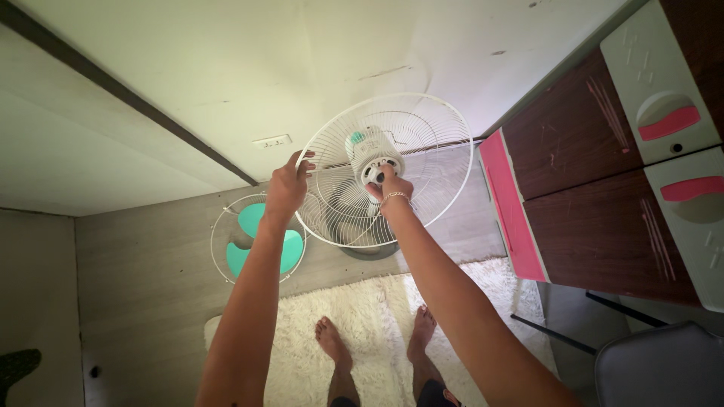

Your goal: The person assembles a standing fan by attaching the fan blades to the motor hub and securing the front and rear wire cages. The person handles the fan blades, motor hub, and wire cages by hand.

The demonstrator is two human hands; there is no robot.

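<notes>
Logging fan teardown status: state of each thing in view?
rear grille: on the fan, front open, blades off
motor hub: bare, exposed
left hand: gripping the grille rim
right hand: on the hub's front
front grille: detached, on the floor
teal blades: detached, lying against the front grille
cabinet doors: closed
</notes>
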